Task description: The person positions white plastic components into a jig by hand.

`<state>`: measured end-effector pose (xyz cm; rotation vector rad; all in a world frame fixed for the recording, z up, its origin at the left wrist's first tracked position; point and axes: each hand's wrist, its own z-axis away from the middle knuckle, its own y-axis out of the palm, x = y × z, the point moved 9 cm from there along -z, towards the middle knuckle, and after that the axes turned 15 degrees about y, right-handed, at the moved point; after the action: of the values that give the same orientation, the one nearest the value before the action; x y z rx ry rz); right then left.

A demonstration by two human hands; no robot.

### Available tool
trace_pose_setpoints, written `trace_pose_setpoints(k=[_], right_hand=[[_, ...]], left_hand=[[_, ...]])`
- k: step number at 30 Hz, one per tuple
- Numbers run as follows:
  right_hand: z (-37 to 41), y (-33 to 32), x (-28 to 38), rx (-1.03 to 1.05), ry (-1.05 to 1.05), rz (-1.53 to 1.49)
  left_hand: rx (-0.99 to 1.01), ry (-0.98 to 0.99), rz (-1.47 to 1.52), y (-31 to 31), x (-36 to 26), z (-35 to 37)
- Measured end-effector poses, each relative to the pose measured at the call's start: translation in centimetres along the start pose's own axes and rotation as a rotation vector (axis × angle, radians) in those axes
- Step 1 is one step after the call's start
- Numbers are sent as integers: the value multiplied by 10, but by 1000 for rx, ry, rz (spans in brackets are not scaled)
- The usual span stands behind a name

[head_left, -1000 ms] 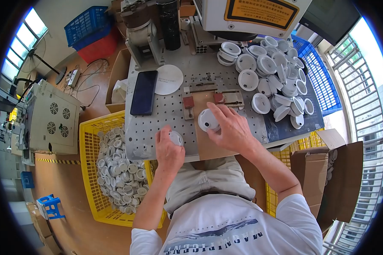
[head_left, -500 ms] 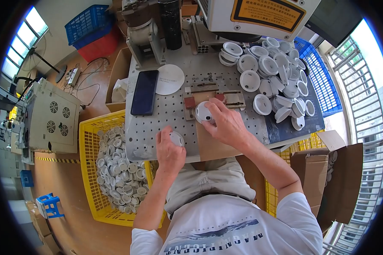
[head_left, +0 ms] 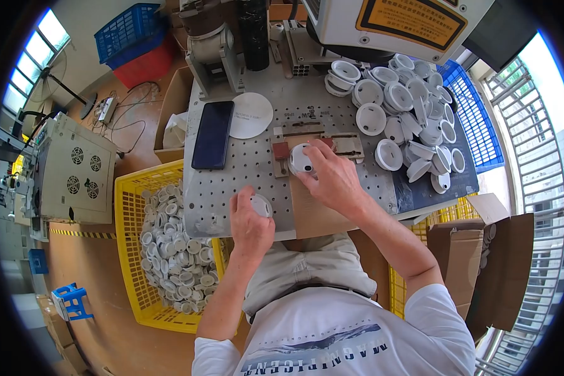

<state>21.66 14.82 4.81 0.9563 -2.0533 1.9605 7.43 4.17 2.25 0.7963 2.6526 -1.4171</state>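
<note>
My right hand (head_left: 333,178) grips a white round plastic lid (head_left: 301,164) by its edge, fingers curled over its right side. A small dark hole shows in the lid's face. It sits at the fixture (head_left: 349,146) with the reddish blocks, over a brown cardboard strip (head_left: 316,216). Close to the table's front edge, my left hand (head_left: 250,220) is closed around another white round lid (head_left: 261,205), partly hidden by the fingers. To the right lies a heap of similar white lids (head_left: 371,119).
A phone (head_left: 212,135) and a white paper disc (head_left: 252,116) lie on the perforated metal table (head_left: 232,185). Left below stands a yellow basket (head_left: 128,250) full of white lids. A white machine head (head_left: 338,31) overhangs the back. An open cardboard box (head_left: 457,260) stands at right.
My right hand has moved the lid slightly forward, between the fixture's reddish blocks. My left hand keeps its lid in nearly the same place.
</note>
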Motion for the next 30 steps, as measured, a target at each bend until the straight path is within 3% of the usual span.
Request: trace_pose_setpoints(k=[14,17,19,22,30], right_hand=[[-16,1,-3,-64,-64,37],[-6,-8,-1,-39,40,-14],[3,-28,-9,-223,115,-10],[3,-20,-27,-239,212,4],[8,-13,-35,-270,237,-51]], left_hand=[[51,28,-43,6,1,4],[39,33,-59,5,2,5],[34,-54,-3,9,9,9],[26,16,-32,6,3,7],[32,65,-69,2,-4,2]])
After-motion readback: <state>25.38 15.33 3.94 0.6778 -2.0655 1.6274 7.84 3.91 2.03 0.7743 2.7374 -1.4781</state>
